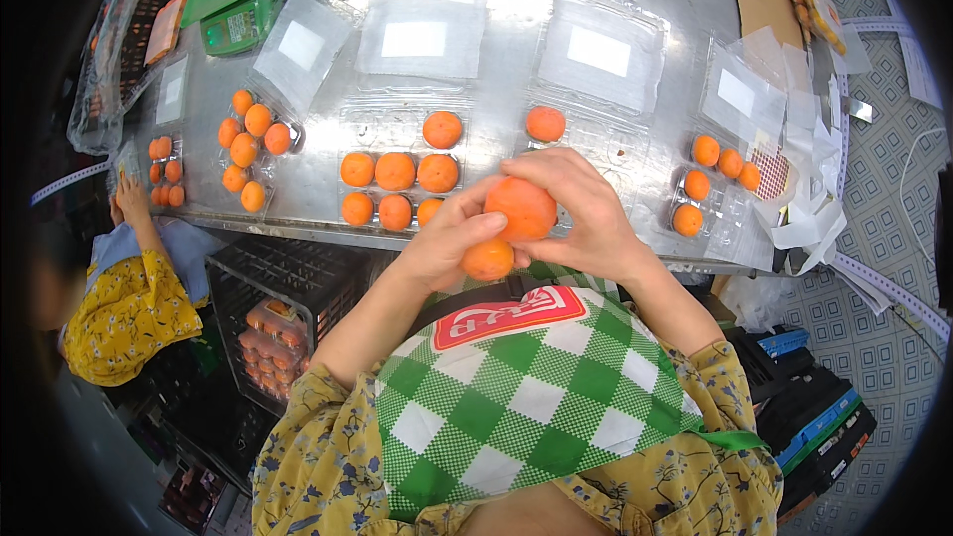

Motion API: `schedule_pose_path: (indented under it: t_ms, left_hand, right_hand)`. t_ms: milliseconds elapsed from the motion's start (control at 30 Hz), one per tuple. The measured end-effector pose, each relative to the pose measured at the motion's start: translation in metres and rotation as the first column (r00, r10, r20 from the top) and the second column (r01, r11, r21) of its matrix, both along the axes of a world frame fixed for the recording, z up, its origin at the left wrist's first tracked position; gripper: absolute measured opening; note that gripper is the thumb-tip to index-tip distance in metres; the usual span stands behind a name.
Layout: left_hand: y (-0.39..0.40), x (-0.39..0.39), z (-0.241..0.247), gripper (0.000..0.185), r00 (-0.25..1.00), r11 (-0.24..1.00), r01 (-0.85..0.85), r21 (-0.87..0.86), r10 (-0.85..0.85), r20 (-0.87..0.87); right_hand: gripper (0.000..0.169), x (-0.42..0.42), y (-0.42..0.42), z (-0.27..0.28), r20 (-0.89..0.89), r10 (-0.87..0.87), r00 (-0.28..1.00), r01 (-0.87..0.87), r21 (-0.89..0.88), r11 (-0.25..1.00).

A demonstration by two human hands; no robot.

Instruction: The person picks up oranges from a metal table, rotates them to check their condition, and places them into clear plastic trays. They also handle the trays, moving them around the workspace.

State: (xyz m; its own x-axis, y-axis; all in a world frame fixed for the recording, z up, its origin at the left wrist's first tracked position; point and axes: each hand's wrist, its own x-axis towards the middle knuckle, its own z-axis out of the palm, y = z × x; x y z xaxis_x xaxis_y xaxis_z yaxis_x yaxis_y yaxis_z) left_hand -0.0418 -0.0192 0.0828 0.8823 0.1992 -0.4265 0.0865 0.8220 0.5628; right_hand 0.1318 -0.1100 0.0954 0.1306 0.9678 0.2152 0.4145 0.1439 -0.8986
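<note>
Two orange persimmon-like fruits are between my hands, near the table's front edge. The larger fruit point(521, 208) is gripped by my right hand point(588, 212), with my left thumb touching its side. My left hand point(450, 238) closes on the smaller fruit point(488, 259) just below. Left of my hands, a clear plastic clamshell tray point(383, 130) holds several orange fruits point(395, 171), its lid folded back with a white label. Behind my right hand, another clamshell point(618, 149) has one fruit point(546, 123) visible in its upper left; my hand hides part of this tray.
More part-filled clamshells point(279, 197) lie left and right on the metal table point(506, 52). A green scale point(231, 30) stands at the back left. A co-worker's hand point(132, 201) is at far left. Black crates point(298, 268) stand below the table edge.
</note>
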Motion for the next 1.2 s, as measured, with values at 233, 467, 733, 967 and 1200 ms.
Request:
schedule_pose_path:
  t_ms: [233, 467, 733, 967, 1200]
  left_hand:
    - [0.012, -0.034, -0.026, 0.077, 0.958, 0.96, -0.125, -0.25, 0.182, 0.221]
    - [0.014, -0.051, -0.03, 0.077, 0.944, 0.929, -0.243, -0.281, 0.293, 0.154]
    - [0.013, -0.051, -0.03, 0.075, 0.957, 0.929, -0.221, -0.296, 0.265, 0.118]
    - [0.013, -0.046, -0.036, 0.073, 0.97, 0.94, -0.165, -0.3, 0.21, 0.124]
    - [0.01, -0.052, -0.033, 0.061, 0.951, 0.855, -0.234, -0.463, 0.3, 0.073]
  right_hand:
    - [0.055, 0.043, -0.007, -0.042, -0.123, -0.329, 0.936, 0.288, -0.268, 0.919]
    - [0.048, 0.024, -0.026, -0.096, 0.427, -0.131, 0.895, 0.197, -0.114, 0.974]
    - [0.028, 0.016, -0.006, -0.095, 0.735, 0.101, 0.671, -0.085, -0.06, 0.995]
    - [0.033, 0.044, 0.018, -0.105, 0.839, 0.461, 0.289, -0.425, -0.319, 0.847]
    - [0.021, 0.043, 0.034, -0.11, 0.908, 0.372, 0.194, -0.593, -0.194, 0.781]
